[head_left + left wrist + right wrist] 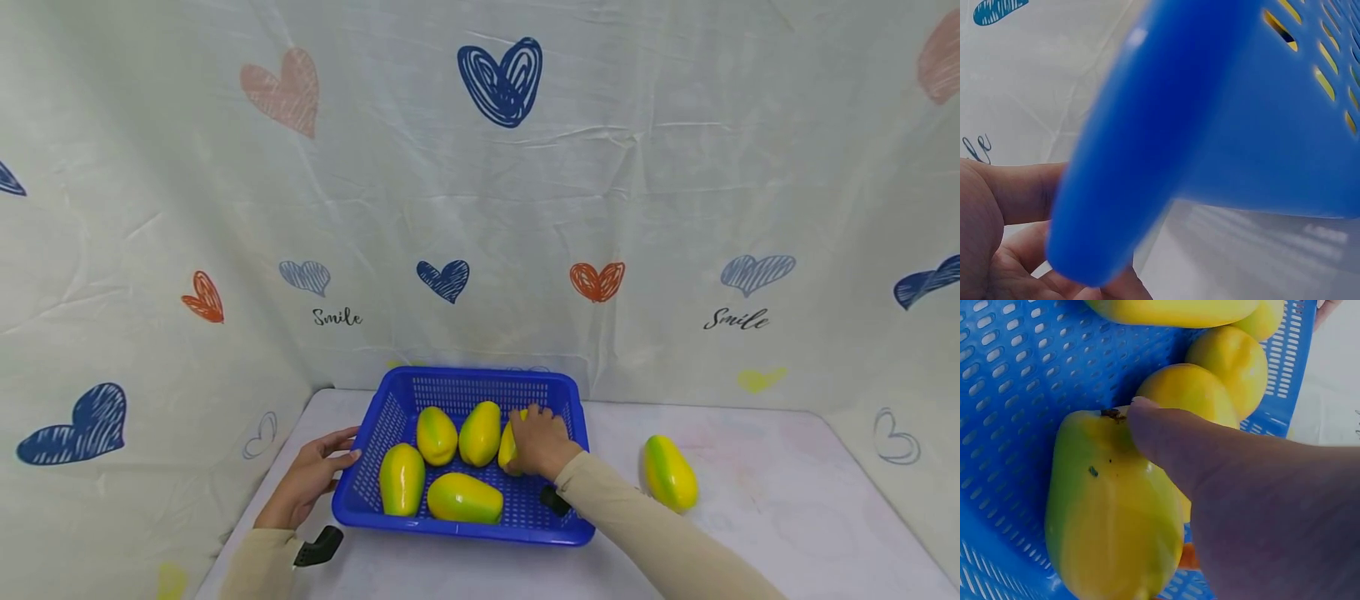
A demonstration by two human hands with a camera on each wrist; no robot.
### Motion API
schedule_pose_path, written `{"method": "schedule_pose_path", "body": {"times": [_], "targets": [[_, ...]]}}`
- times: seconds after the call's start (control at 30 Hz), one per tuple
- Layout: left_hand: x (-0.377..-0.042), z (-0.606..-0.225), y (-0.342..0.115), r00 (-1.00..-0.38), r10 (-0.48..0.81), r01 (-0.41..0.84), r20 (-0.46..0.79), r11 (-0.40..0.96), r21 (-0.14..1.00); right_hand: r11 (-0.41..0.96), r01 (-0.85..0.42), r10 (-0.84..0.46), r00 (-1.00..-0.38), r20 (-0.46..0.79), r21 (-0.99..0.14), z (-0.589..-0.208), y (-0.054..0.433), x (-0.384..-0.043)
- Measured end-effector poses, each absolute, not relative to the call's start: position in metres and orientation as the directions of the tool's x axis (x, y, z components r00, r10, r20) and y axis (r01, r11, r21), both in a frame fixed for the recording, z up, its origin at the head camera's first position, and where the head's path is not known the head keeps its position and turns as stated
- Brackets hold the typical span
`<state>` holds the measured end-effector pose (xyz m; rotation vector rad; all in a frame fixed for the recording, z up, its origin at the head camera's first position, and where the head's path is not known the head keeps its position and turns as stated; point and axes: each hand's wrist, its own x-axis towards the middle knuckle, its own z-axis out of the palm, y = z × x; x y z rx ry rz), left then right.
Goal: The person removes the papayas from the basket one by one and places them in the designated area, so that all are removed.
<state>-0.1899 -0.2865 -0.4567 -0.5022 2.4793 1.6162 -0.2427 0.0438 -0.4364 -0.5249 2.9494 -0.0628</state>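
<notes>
A blue plastic basket [465, 528] holds several yellow-green papayas, among them one lying sideways [465, 498] near its front wall. My left hand [307, 479] holds the basket's left rim [1116, 150], with its fingers partly hidden behind the rim in the left wrist view. Inside the basket at the right, my right hand [542, 442] grips a papaya [1113, 506] from above. Its thumb [1166, 434] presses beside the dark stem end, and the other fingers are mostly hidden. The papaya overlaps the basket's perforated floor.
Another papaya [670, 473] lies on the white table [780, 500] to the right of the basket, beside my right forearm. Behind the table hangs a pale cloth [660, 183] printed with hearts, close to the basket's far rim.
</notes>
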Motion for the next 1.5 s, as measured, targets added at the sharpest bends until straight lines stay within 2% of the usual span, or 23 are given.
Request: {"method": "schedule_pose_path", "body": {"times": [0.23, 0.63, 0.9, 1.1, 1.5], "targets": [[-0.191, -0.456, -0.285, -0.942, -0.184, -0.331, -0.281, 0.375, 0.866, 0.934, -0.353, -0.357, -0.921, -0.154, -0.055, -0.438, 0.047, -0.244], [-0.192, -0.456, -0.283, -0.938, -0.172, -0.346, -0.302, 0.382, 0.857, 0.919, -0.373, -0.392, -0.899, -0.196, -0.127, -0.435, 0.052, -0.240], [-0.193, -0.455, -0.284, -0.933, -0.161, -0.358, -0.320, 0.371, 0.857, 0.874, -0.435, -0.460, -0.884, -0.079, -0.218, -0.413, 0.072, -0.229], [-0.192, -0.457, -0.286, -0.930, -0.163, -0.367, -0.329, 0.362, 0.857, 0.845, -0.484, -0.493, -0.870, 0.022, -0.226, -0.399, 0.094, -0.219], [-0.192, -0.454, -0.290, -0.925, -0.170, -0.380, -0.341, 0.357, 0.853, 0.837, -0.452, -0.423, -0.892, 0.160, -0.308, -0.373, 0.151, -0.209]]}}
